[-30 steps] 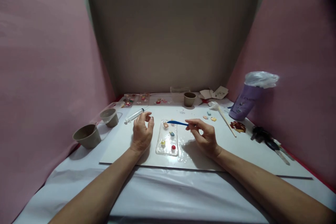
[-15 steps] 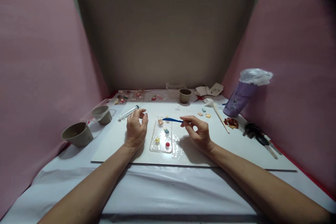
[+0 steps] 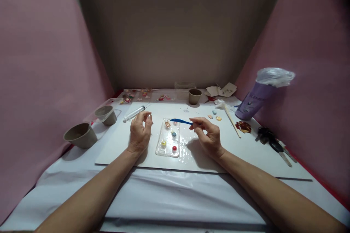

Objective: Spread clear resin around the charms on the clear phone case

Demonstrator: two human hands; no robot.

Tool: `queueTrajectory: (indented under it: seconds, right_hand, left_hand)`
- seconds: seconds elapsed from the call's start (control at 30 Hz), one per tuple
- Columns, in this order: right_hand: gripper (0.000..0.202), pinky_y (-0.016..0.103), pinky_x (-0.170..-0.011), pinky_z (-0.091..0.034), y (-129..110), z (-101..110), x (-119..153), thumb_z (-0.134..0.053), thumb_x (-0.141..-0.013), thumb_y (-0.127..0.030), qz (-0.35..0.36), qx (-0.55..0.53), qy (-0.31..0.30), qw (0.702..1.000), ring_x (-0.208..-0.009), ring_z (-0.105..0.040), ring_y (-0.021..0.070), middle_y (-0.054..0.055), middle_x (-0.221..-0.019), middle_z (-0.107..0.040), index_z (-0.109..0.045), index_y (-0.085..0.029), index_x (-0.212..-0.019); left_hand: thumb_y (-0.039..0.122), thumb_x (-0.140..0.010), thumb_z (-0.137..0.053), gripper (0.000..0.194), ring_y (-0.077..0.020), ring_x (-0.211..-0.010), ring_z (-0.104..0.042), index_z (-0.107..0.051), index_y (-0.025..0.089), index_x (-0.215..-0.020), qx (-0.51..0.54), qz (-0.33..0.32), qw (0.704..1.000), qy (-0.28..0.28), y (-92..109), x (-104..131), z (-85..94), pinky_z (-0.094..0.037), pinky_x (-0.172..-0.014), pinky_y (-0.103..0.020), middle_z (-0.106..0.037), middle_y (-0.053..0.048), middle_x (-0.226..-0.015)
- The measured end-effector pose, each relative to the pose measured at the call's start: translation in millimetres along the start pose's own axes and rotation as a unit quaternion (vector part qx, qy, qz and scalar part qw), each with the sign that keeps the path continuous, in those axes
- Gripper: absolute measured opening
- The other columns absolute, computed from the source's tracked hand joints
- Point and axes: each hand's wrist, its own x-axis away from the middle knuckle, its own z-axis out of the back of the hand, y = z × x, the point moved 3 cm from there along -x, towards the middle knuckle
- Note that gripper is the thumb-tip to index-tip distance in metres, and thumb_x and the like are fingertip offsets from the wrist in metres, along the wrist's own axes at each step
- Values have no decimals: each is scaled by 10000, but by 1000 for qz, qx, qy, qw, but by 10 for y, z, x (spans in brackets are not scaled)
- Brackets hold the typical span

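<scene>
A clear phone-case-shaped piece (image 3: 167, 149) lies on the white board (image 3: 117, 153), with red, yellow, blue and brownish charms on it. My right hand (image 3: 209, 136) pinches a blue plastic knife (image 3: 180, 121) by its handle; the blade points left over the top end of the clear piece. To the left of the piece, my left hand (image 3: 140, 131) rests on the board with its fingers curled and thumb near the index fingertip. Whether anything small is between those fingertips cannot be made out. Shiny wet spots (image 3: 186, 156) lie right of the piece.
Two grey-brown pots (image 3: 82, 136) stand at the left, another (image 3: 195, 97) at the back. A syringe (image 3: 133, 114) lies behind my left hand. At the right are a wooden stick (image 3: 232, 121), a purple tumbler (image 3: 254, 102) and dark-handled tools (image 3: 270, 142).
The view has shifted slightly. My left thumb and index finger have come closer together. My right hand still holds the blue knife, its blade a little higher over the piece's top end.
</scene>
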Motion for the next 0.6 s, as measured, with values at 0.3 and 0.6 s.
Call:
queueTrajectory:
  seconds: [0.3, 0.6]
  right_hand:
    - [224, 258, -578, -467, 31, -6, 2, -518, -837, -120, -37, -17, 4, 999, -666, -626, 131, 5, -755, -652, -656, -189, -1000]
    - [190, 264, -585, -455, 68, 40, -27, -532, -848, -158, -61, -15, 26, 998, -664, -614, 133, 9, -738, -652, -656, -186, -990]
  left_hand:
    - [378, -961, -400, 258, -158, -720, -585, -579, 196, -991, 28, 18, 999, -2, -8, 10, 36, -488, -655, -274, -583, 15, -716]
    - [322, -925, -437, 213, -179, -770, -593, -575, 167, -971, -1, -18, 999, 44, 177, 42, 188, -453, -798, -324, -583, -14, -730]
